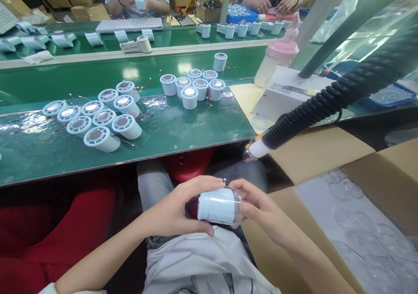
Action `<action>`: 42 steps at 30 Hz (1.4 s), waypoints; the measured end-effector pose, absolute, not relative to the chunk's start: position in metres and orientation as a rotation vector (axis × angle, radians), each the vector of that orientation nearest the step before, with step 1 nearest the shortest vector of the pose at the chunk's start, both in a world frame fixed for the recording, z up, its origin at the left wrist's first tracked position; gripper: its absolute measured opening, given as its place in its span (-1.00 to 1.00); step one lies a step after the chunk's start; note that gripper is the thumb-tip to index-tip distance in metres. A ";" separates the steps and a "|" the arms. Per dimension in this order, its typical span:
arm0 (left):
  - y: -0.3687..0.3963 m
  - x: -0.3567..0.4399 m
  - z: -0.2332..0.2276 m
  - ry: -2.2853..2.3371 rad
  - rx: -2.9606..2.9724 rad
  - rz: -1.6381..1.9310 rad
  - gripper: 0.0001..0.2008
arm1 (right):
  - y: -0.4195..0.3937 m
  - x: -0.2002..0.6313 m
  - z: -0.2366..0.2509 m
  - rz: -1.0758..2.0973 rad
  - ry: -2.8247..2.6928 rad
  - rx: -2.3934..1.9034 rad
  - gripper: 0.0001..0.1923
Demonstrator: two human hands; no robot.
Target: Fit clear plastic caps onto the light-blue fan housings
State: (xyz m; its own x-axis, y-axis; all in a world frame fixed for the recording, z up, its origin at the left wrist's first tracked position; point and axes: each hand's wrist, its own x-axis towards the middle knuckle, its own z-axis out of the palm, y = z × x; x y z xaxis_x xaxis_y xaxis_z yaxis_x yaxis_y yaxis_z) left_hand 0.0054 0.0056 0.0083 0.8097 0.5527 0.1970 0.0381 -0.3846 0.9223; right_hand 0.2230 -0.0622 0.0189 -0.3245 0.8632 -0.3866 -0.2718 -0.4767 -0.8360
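Note:
Above my lap, a light-blue cylindrical housing [215, 207] lies on its side with a clear plastic cover [238, 204] around it. My left hand [184, 204] curls about the housing's left end, thumb below and fingers above. From the right, my right hand [257, 202] grips the cover's closed end between thumb and fingers. A small wire connector [224, 180] pokes up by my left fingertips. On the bench ahead stand similar blue housings [103, 139] with round silvery tops and thin red wires, in two groups.
A black ribbed hose [313, 106] with a white nozzle [257, 148] hangs at the right. Beneath it, an open carton [281, 237] holds clear plastic covers [359, 228]. A pink-topped bottle [277, 59] stands on the bench [196, 133]. Two co-workers sit across the green conveyor [98, 72].

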 end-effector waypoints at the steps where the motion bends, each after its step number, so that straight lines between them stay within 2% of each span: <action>1: 0.006 0.005 0.008 0.438 1.902 0.593 -0.13 | -0.062 0.222 0.018 1.892 -0.857 -1.113 -0.53; 15: 0.007 0.005 0.008 0.387 1.900 0.591 -0.14 | -0.061 0.212 0.009 2.053 -0.669 -1.158 -0.42; 23: 0.007 0.005 0.007 0.377 1.915 0.570 -0.15 | -0.061 0.211 0.013 2.281 -0.478 -1.182 -0.25; 29: 0.002 0.006 0.015 0.447 1.825 0.552 -0.34 | -0.061 0.211 0.011 2.353 -0.541 -1.167 -0.09; 31: -0.001 0.007 0.019 0.523 1.690 0.509 -0.39 | -0.064 0.213 0.007 2.207 -0.711 -1.148 -0.14; 34: -0.006 0.007 0.024 0.608 1.487 0.454 -0.42 | -0.071 0.219 0.000 1.757 -1.085 -1.127 -0.24; 37: -0.008 0.008 0.024 0.622 1.346 0.438 -0.42 | -0.077 0.226 -0.005 1.265 -1.498 -1.098 -0.10; 40: -0.009 0.008 0.019 0.667 1.272 0.420 -0.41 | -0.078 0.230 -0.008 0.831 -1.848 -1.002 -0.32; 42: -0.008 0.008 0.017 0.683 1.278 0.415 -0.36 | -0.077 0.231 -0.007 0.752 -1.897 -0.975 -0.39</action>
